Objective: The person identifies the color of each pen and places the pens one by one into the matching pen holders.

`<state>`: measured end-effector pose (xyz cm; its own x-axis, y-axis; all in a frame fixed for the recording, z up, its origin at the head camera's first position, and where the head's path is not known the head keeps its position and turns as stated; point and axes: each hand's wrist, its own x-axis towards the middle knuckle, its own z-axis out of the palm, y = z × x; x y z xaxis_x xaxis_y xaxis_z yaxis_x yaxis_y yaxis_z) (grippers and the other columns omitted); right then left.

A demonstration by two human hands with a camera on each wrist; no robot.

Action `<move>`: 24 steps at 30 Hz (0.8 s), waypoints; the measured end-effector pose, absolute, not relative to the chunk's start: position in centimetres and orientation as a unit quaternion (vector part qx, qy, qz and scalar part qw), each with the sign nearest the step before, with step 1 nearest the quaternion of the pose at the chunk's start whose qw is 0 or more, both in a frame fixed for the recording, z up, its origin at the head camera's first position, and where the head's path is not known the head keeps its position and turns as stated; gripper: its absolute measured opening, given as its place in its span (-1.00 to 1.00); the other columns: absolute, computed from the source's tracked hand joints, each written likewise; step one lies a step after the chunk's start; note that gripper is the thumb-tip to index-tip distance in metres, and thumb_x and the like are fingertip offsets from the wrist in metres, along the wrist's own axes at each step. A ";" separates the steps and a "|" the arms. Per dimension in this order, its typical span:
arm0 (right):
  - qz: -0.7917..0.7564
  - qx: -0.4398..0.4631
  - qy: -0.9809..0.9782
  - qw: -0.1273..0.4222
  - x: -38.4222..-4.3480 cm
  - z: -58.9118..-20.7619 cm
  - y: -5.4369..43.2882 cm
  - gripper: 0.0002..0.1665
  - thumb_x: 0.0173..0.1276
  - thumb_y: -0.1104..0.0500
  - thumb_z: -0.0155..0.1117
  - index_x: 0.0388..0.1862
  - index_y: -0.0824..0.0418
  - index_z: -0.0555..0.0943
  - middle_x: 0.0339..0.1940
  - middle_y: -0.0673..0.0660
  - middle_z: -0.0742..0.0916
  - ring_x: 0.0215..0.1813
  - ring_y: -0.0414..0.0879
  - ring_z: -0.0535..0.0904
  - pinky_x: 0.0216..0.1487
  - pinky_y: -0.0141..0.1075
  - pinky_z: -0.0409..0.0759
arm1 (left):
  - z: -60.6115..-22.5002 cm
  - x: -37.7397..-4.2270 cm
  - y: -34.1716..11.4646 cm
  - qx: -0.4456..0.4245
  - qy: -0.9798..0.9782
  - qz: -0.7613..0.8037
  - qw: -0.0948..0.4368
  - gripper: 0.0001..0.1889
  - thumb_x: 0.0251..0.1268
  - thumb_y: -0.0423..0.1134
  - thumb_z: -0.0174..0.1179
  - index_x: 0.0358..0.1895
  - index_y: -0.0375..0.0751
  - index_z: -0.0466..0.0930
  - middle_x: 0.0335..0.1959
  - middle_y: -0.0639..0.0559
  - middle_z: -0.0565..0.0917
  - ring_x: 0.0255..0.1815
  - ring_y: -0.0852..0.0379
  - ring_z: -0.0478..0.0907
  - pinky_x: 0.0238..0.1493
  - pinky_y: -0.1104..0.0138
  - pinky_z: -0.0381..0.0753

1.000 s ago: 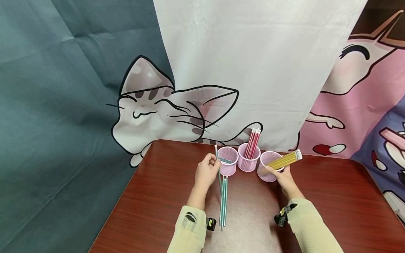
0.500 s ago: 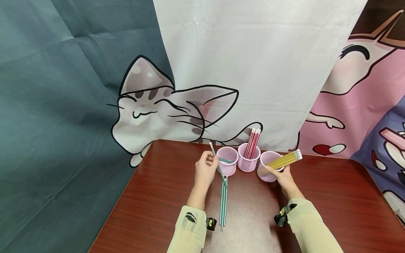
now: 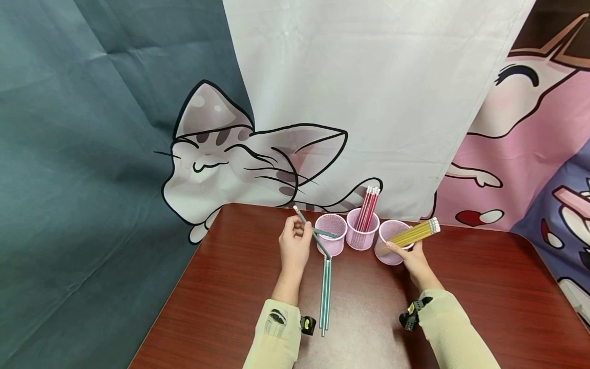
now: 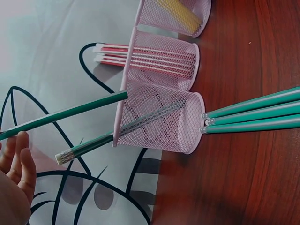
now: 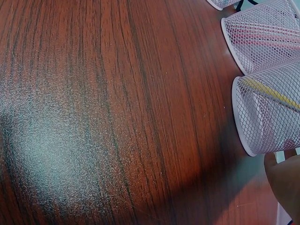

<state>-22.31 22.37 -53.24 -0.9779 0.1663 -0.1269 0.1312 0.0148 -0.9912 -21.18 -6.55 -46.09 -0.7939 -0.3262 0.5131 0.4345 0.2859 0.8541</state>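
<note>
My left hand (image 3: pixel 295 243) pinches a green pencil (image 4: pixel 70 112) near its eraser end, which points up and left. The pencil's lower end is close by the rim of the left pink mesh pencil cup (image 3: pixel 333 248). Inside that cup leans another green pencil (image 4: pixel 93 146), eraser end out. Three more green pencils (image 3: pixel 325 297) lie on the table in front of it. My right hand (image 3: pixel 415 261) grips the right mesh pencil cup (image 3: pixel 389 259), thumb over its near rim; some fingers are hidden behind it. Several yellow pencils (image 3: pixel 412 234) lean rightward out of that cup.
Between these two stands a middle mesh cup (image 3: pixel 361 241) with several red pencils (image 3: pixel 367 210) upright. The brown wooden table (image 3: pixel 221 287) ends close behind the cups, where a printed cloth backdrop (image 3: pixel 369 92) hangs.
My left hand has shifted slightly left, tilting the green pencil so its eraser end swings left and its lower end rises toward the left cup. My right hand stays put.
</note>
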 end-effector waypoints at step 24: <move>0.685 -0.092 -0.722 0.033 -22.7 -54.8 22.6 0.11 0.19 0.19 0.33 0.45 0.12 -0.23 0.37 0.28 0.12 0.38 0.02 -0.02 0.39 -0.19 -0.12 | -46.6 -21.4 -6.5 -0.043 -0.726 -0.592 0.349 -0.90 0.11 -0.46 0.21 -0.30 -0.39 0.51 -0.38 -0.18 0.56 -0.47 0.01 0.55 -0.51 0.43 0.51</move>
<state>-22.73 22.61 -54.80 -0.9807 0.1786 -0.0791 0.0885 0.0449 -0.9951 -21.41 -6.46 -46.63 -0.7534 -0.3507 0.5563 0.4742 0.2964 0.8290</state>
